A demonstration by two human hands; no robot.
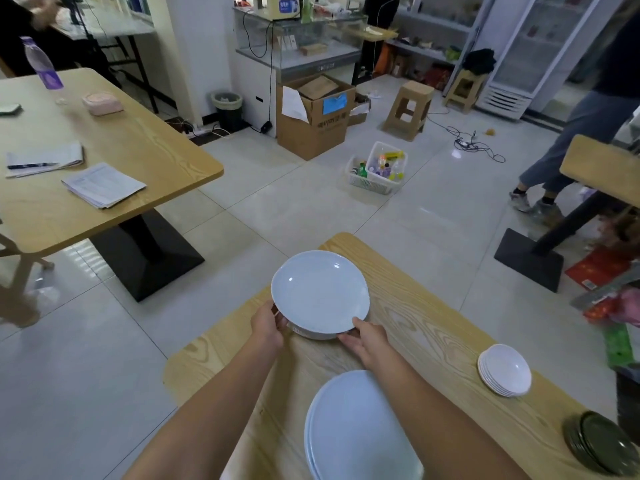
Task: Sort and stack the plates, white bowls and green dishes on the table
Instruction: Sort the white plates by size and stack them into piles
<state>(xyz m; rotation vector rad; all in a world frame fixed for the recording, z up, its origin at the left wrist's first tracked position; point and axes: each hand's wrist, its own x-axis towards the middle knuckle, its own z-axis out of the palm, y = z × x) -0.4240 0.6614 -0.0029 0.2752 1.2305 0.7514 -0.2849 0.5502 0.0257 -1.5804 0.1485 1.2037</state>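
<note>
Plate stack (320,292) sat at the far end of the table (433,323). Left hand (266,323) gripped its left rim and right hand (367,341) pinched the near rim, probably to square it. Larger plates (356,427), white bowls (504,370) and green dishes (595,445) were stacked separately, by type.

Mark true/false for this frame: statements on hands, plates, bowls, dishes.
1. Left hand and right hand both hold the pale blue plate by its near rim. True.
2. The white bowls lie scattered singly. False: they form one stack.
3. The green dishes are stacked to the right of the white bowls. True.
4. The water bottle stands beside the green dishes. False: it is on the left table.
</note>
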